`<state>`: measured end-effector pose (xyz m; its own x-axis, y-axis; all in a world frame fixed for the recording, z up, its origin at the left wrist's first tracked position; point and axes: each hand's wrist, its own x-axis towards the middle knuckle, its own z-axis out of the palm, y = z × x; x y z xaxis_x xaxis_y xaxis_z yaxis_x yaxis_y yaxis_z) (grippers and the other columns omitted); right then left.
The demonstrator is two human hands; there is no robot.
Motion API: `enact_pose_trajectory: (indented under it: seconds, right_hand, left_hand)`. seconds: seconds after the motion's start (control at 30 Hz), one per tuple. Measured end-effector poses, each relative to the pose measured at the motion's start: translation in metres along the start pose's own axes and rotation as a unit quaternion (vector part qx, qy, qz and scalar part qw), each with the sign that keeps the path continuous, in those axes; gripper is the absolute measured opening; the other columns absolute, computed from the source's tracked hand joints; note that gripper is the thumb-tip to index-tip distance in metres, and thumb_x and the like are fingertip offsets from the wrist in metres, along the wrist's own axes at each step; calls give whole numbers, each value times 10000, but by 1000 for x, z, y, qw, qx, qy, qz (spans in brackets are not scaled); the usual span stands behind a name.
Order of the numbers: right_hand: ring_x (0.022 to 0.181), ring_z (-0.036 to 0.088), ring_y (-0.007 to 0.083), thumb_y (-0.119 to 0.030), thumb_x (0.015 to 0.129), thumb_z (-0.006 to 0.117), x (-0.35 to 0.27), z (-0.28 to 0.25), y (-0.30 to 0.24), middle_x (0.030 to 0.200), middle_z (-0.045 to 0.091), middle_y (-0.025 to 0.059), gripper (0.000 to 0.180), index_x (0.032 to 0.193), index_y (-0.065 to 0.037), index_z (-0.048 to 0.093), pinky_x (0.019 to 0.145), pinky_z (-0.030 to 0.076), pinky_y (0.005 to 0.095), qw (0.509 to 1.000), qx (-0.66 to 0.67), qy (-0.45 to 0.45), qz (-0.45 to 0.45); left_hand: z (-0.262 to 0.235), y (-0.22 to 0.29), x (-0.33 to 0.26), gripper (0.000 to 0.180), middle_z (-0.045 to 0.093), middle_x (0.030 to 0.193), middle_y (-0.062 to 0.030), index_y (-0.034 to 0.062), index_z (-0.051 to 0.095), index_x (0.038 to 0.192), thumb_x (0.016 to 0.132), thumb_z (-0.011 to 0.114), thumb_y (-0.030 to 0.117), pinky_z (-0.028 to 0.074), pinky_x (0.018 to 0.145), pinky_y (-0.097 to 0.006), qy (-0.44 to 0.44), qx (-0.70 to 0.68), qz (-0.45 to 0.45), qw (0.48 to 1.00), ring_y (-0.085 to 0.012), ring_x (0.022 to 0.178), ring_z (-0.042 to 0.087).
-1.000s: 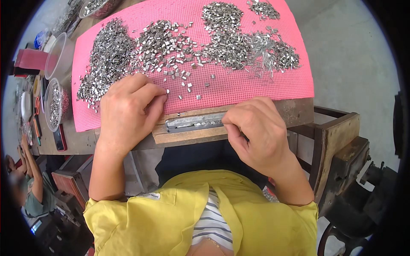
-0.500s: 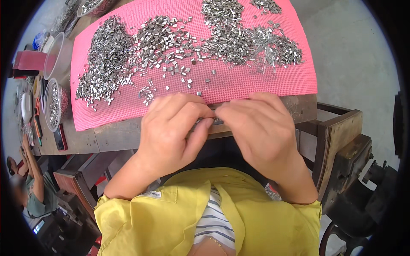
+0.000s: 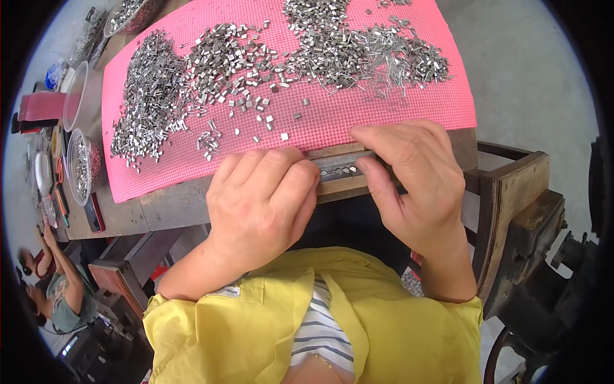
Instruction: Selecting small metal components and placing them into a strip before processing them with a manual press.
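Observation:
At the table's near edge lies a grey metal bar (image 3: 342, 160) between two wooden strips, with several small silver half-round pieces (image 3: 339, 171) in a row along it. My left hand (image 3: 259, 198) is closed at the bar's left end, its fingers curled; whatever is in them is hidden. Over the right end is my right hand (image 3: 416, 182), its thumb and forefinger spread apart. The thumb tip is beside the row of pieces, and the forefinger reaches to the edge of the pink mesh mat (image 3: 268, 137). Loose metal pieces (image 3: 220, 61) lie heaped on that mat.
To the left stand a clear tub of metal pieces (image 3: 82, 168), another clear tub (image 3: 83, 96) and a phone (image 3: 94, 213). A wooden frame (image 3: 511, 198) and dark machinery (image 3: 534, 313) are at the right. Other people (image 3: 61, 281) sit at far left.
My hands have moved apart, uncovering the bar and its row of small pieces. My right hand's thumb and forefinger have spread. The view has shifted slightly.

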<state>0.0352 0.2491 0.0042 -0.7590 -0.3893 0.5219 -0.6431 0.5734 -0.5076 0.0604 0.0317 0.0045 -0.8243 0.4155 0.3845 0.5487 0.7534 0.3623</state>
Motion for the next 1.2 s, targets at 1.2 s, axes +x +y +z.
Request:
enact_pose_trajectory:
  seconds: [1.2]
  right_hand:
    - [847, 603, 297, -68, 800, 754, 28, 12, 28, 824, 618, 88, 69, 852, -63, 708, 798, 446, 431, 968, -227, -47, 95]
  left_hand:
    - [-44, -81, -25, 156, 691, 902, -44, 108, 787, 920, 775, 816, 59, 510, 781, -393, 35, 71, -147, 986, -279, 878, 624]
